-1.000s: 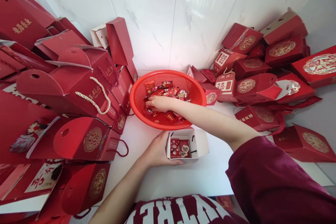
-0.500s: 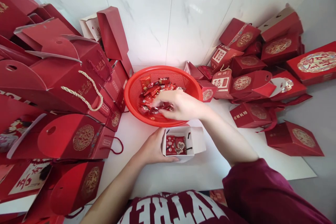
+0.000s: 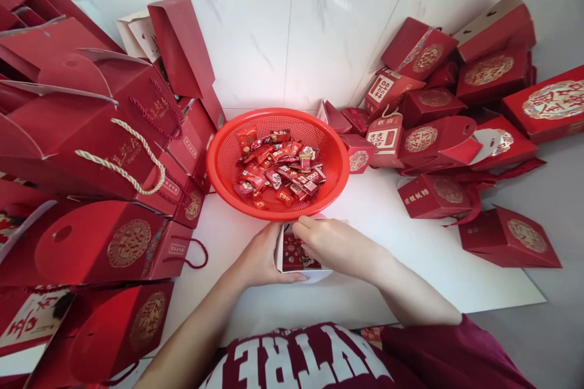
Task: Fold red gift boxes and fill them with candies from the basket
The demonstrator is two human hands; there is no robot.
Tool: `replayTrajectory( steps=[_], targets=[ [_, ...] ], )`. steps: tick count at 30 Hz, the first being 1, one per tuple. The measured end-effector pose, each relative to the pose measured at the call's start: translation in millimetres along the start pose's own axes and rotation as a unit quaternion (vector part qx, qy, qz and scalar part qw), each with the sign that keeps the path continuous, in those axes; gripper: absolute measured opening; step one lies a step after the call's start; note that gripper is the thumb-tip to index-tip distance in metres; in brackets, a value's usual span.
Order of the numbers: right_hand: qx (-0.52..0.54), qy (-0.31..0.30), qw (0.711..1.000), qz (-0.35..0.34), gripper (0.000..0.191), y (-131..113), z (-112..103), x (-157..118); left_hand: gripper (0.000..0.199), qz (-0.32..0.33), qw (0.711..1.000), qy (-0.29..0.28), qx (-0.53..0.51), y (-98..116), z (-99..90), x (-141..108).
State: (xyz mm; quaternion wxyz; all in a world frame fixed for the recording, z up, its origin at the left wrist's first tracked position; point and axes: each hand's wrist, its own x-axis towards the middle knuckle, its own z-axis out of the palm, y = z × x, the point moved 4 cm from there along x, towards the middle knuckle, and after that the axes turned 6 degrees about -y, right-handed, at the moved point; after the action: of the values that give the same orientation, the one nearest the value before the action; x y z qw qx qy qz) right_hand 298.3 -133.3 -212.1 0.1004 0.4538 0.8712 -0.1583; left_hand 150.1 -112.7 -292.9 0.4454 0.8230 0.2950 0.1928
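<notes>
My left hand (image 3: pixel 261 256) is wrapped around the left side of a small open box (image 3: pixel 279 249) with white inner walls, its thumb along the near edge. Red wrapped candies (image 3: pixel 292 254) lie inside the box. My right hand (image 3: pixel 335 243) reaches over the box's right side, fingers pinched together at the opening; it seems to hold a wrapped candy, mostly hidden behind the fingers. Just beyond both hands stands a red plastic basket (image 3: pixel 274 216) with a pile of red-wrapped candies (image 3: pixel 278 167) in it.
Red gift boxes with rope handles (image 3: pixel 109 243) are stacked along the left. More red gift boxes (image 3: pixel 429 140) crowd the right side. A white tiled wall (image 3: pixel 255 24) rises behind the basket. The white tabletop (image 3: pixel 410 267) ends at a right edge.
My right hand has left the basket and come down to the box, its fingers at the opening. The left hand still holds the box. The view has shifted slightly.
</notes>
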Motion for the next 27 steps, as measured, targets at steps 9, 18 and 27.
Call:
replayTrajectory(
  steps=[9,18,27],
  targets=[
    [-0.005,0.029,0.998,-0.064,0.01,2,4,-3,0.103,-0.005,1.0,-0.008,-0.003,0,0.6,1],
    [0.209,0.178,0.949,-0.153,0.017,27,-36,-35,0.104,-0.002,1.0,0.001,-0.014,-2,1.3,0],
    [0.705,0.046,0.695,-0.134,0.024,33,-15,0,0.1,0.015,0.999,0.004,-0.046,0,1.8,1]
  ],
)
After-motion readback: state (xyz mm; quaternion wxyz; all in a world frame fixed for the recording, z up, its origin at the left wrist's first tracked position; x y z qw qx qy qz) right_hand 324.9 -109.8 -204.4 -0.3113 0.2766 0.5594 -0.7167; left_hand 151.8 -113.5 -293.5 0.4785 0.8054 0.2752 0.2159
